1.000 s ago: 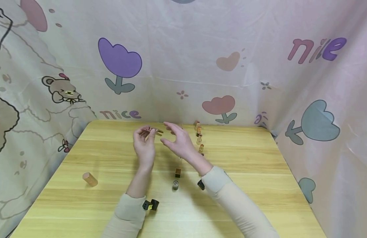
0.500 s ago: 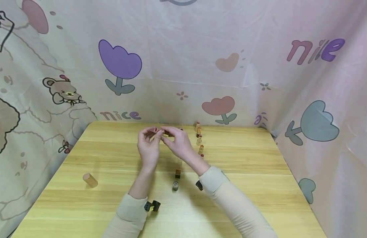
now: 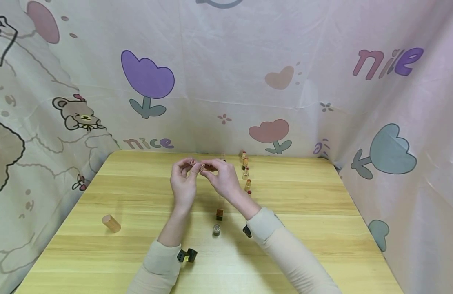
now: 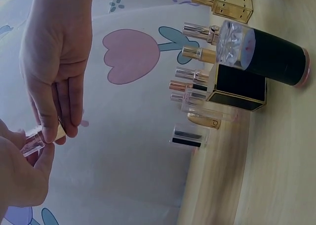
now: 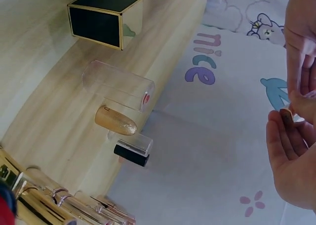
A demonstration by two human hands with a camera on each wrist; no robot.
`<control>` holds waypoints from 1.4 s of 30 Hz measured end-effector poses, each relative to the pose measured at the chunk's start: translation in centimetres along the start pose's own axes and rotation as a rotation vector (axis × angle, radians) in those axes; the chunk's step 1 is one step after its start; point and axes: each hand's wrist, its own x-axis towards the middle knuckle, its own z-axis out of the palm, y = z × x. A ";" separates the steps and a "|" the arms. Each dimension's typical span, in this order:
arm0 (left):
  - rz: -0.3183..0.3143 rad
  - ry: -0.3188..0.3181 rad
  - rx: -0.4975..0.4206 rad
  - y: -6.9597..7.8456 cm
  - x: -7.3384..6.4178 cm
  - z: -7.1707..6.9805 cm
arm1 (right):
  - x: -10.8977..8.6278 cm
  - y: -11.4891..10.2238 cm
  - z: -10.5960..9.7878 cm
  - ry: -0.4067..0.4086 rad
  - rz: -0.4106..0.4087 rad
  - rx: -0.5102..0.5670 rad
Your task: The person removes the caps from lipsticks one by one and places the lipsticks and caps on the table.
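In the head view my left hand (image 3: 184,185) and right hand (image 3: 225,179) meet fingertip to fingertip above the far part of the table. Between them is a small lipstick tube (image 4: 33,142), clear and pinkish at one end and gold at the other. The thumb and fingers of my left hand (image 4: 22,178) pinch the clear end in the left wrist view. My right hand (image 4: 57,72) pinches the gold end (image 4: 60,131). Fingers cover much of the tube.
Uncapped lipsticks (image 3: 246,173) stand in a line right of my hands. A parallel line includes a square black-and-gold cap (image 3: 219,215), a clear-topped cap (image 3: 216,230) and a gold cap (image 5: 115,120). A rose-gold tube (image 3: 111,223) stands at the left. A printed curtain (image 3: 212,81) hangs behind the table.
My right hand has moved left, from open and apart to pinching the lipstick tube's gold end. My left hand has shifted slightly right, still holding the tube.
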 end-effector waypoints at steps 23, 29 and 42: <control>0.043 0.019 -0.046 2.5 1.9 -2.2 | -1.7 2.3 -3.1 0.067 0.143 -0.053; 0.046 -0.034 0.002 2.1 1.2 -2.3 | -2.2 2.1 -3.8 0.095 0.185 0.046; -0.005 -0.149 0.110 1.7 0.0 -2.7 | -3.9 1.5 -5.5 0.172 0.214 0.178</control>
